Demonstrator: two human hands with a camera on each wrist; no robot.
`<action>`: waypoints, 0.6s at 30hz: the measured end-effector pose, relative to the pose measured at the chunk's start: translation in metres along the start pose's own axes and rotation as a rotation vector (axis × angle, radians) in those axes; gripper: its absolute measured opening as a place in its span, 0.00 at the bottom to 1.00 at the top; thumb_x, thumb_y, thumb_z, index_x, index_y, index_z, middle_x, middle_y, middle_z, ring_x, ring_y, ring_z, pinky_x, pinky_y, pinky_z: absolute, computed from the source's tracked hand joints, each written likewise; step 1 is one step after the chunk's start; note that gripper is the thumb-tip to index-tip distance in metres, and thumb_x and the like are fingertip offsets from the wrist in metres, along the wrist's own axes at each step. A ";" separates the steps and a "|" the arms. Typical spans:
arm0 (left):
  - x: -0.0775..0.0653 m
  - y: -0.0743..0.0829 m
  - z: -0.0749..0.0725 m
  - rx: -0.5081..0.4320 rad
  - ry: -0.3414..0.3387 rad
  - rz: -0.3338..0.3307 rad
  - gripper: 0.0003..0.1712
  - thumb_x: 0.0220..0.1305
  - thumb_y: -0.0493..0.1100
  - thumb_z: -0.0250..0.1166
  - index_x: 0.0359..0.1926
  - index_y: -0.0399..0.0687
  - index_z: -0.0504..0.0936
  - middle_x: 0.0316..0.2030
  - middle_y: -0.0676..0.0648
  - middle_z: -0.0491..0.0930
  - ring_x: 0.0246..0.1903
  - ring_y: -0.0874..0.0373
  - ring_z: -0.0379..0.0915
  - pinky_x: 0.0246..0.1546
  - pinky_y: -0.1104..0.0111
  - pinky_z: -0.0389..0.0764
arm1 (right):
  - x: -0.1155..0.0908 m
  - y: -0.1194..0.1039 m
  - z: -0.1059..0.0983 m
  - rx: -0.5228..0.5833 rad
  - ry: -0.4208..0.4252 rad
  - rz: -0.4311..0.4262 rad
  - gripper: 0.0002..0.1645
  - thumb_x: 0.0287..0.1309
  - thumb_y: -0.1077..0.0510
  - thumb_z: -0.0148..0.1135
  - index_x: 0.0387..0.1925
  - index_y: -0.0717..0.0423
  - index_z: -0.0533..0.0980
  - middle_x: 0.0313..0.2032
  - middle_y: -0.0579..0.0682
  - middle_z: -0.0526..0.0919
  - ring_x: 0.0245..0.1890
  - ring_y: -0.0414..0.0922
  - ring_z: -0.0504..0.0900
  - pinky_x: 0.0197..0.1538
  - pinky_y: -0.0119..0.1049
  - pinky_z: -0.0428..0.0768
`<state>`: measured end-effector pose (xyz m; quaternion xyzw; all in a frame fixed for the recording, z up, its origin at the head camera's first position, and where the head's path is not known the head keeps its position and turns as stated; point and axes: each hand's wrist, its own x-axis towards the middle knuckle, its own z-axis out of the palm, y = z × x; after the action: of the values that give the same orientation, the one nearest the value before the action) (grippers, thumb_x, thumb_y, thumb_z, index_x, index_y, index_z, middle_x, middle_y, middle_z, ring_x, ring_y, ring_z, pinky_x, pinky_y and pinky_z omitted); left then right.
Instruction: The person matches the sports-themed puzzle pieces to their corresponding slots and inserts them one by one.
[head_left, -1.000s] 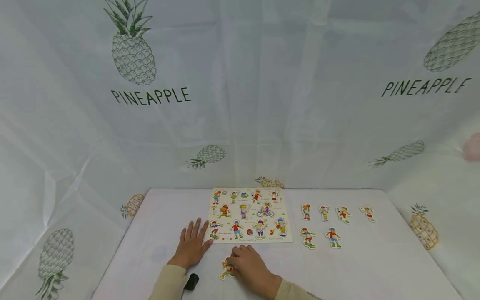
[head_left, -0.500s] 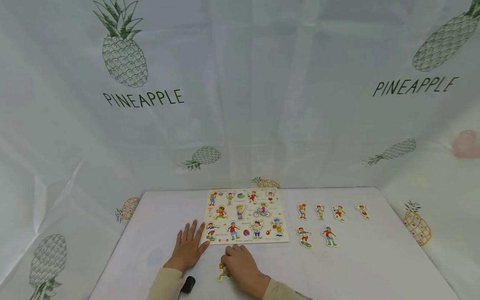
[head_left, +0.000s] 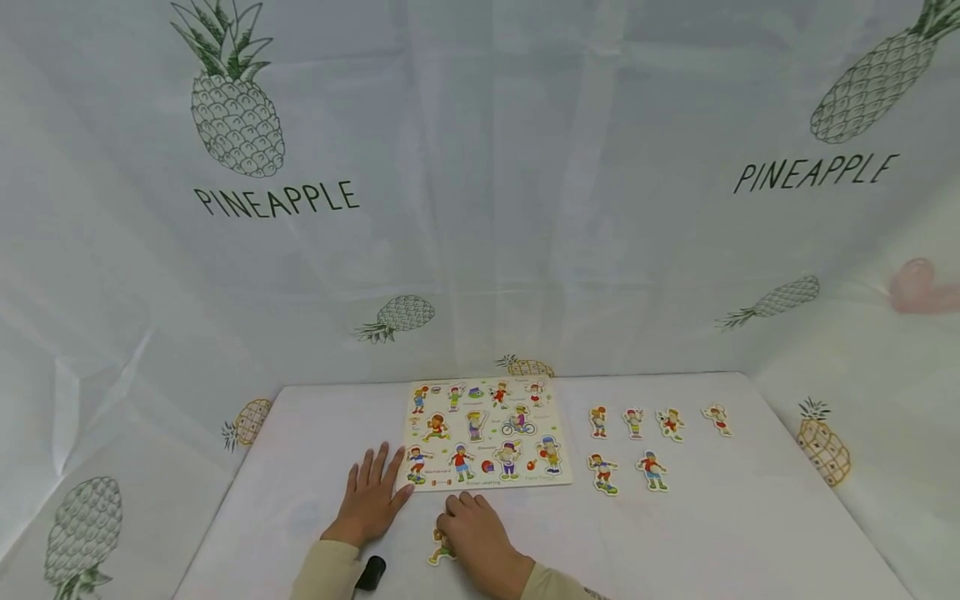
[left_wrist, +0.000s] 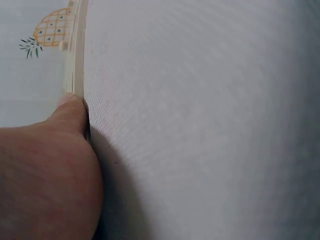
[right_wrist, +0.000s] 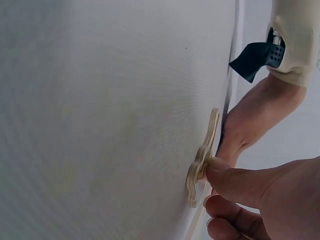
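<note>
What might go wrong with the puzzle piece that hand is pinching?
The puzzle piece might slip, because the right hand pinches it at just one spot. The puzzle board might shift too: the left hand touches its edge, so a bump could push it.

Place: we see a cloth-walled booth point(head_left: 480, 250); the kind of room we cannot tell.
Pineapple-print cloth point(head_left: 517, 125): we see it rise beyond the far, left and right edges of the worktop point(head_left: 750, 533).
</note>
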<state>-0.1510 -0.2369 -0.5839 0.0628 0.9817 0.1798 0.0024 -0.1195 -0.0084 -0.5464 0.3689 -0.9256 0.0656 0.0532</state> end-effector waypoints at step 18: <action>0.003 -0.003 0.006 0.037 0.015 -0.002 0.43 0.79 0.64 0.55 0.78 0.39 0.64 0.79 0.28 0.55 0.78 0.24 0.45 0.75 0.30 0.46 | 0.001 0.002 -0.001 0.017 -0.019 0.010 0.07 0.58 0.56 0.76 0.38 0.40 0.90 0.36 0.36 0.79 0.38 0.34 0.73 0.42 0.28 0.74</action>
<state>-0.1538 -0.2378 -0.5905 0.0605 0.9849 0.1623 -0.0058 -0.1215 -0.0076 -0.5452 0.3653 -0.9274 0.0701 0.0410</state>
